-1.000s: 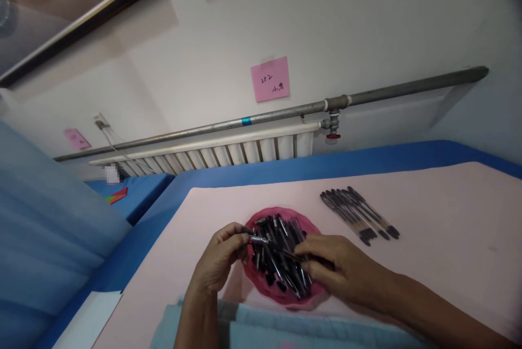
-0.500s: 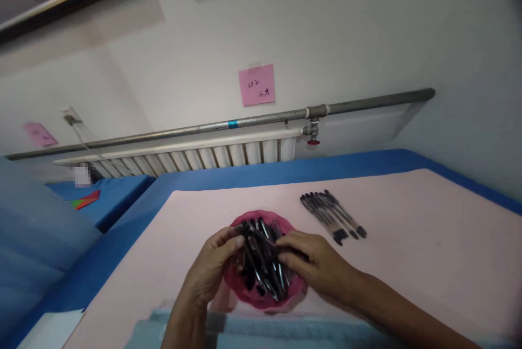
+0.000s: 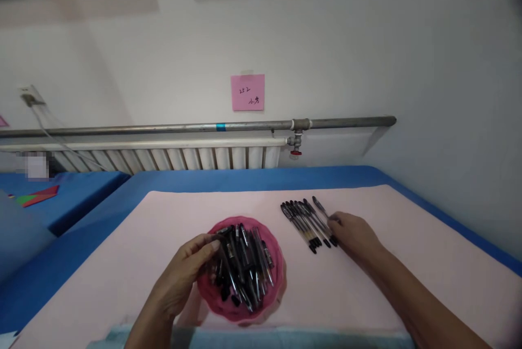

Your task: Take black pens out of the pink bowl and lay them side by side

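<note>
A pink scalloped basket (image 3: 281, 284) holds a jumble of black pens, clear barrels and caps (image 3: 247, 254). My left hand (image 3: 185, 267) is at the basket's left rim, thumb and fingers closed together; a dark piece shows at the fingertips, too hidden to name. To the right, my right hand (image 3: 353, 232) pinches a pen (image 3: 320, 206) by its lower part, its black cap pointing away from me. That pen lies at the right end of a slanted row of several capped black pens (image 3: 302, 224), side by side on the pink sheet.
The pink sheet (image 3: 408, 240) covers a blue table (image 3: 253, 179). Behind stand a white radiator (image 3: 204, 157) and a metal pipe (image 3: 163, 129) along the wall. A pink note (image 3: 248, 92) hangs above. Colored flat pieces (image 3: 41, 195) lie on another blue table at left.
My right hand has moved from above the basket to the right end of the pen row, with a pen in it. My left hand stays by the basket. The view has turned and levelled.
</note>
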Action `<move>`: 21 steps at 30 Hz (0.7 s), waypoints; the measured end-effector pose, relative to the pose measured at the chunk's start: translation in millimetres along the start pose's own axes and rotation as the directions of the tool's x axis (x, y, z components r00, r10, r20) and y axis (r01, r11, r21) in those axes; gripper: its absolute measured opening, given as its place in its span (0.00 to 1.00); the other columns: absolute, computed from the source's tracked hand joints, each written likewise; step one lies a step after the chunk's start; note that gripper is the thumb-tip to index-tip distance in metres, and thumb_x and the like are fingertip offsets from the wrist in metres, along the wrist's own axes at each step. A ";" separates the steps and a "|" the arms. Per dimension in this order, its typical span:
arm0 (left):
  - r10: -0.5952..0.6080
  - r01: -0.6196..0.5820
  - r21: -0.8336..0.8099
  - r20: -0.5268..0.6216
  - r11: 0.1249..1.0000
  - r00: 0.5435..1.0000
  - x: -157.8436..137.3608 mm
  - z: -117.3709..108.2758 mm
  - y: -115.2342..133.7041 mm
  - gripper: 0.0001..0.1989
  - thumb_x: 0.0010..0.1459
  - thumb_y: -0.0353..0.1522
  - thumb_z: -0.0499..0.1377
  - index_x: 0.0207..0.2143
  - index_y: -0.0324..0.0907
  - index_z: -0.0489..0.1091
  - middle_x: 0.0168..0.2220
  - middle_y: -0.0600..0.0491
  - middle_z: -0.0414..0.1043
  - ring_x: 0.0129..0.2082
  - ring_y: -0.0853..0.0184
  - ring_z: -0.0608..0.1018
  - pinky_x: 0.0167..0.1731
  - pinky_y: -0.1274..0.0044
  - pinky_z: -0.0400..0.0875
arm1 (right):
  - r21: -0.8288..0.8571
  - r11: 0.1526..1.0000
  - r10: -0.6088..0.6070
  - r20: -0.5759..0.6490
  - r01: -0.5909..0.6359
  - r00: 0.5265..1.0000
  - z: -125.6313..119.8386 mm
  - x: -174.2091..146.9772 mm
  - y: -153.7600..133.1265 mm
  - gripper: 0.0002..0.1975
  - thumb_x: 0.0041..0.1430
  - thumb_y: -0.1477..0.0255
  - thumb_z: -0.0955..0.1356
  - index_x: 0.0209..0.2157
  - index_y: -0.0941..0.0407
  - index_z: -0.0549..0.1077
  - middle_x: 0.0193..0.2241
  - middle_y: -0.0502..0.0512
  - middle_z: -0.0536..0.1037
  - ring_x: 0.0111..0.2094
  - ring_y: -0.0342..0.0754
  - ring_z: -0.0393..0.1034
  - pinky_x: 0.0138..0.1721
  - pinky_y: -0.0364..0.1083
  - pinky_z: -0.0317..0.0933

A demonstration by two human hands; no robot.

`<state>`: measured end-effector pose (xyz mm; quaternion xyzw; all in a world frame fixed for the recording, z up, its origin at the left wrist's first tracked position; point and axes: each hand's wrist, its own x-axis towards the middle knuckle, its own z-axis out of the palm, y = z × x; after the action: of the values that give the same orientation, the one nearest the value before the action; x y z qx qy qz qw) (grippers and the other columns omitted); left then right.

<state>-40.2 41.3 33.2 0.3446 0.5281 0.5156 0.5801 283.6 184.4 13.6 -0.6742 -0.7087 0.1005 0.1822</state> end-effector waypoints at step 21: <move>0.259 -0.130 0.576 -0.149 0.807 0.954 10.0 10.8 -13.9 0.07 0.50 0.35 0.55 0.24 0.41 0.66 0.21 0.58 0.64 0.23 0.71 0.66 0.24 0.79 0.59 | 0.119 0.738 -0.674 0.080 0.664 0.734 26.5 -73.8 -109.3 0.07 0.58 0.75 0.62 0.31 0.56 0.71 0.29 0.54 0.76 0.31 0.50 0.66 0.33 0.47 0.54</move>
<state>-27.4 49.2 19.7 0.4927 0.6784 0.4299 0.3350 174.6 106.2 22.8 -0.3589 -0.9083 0.0970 0.1918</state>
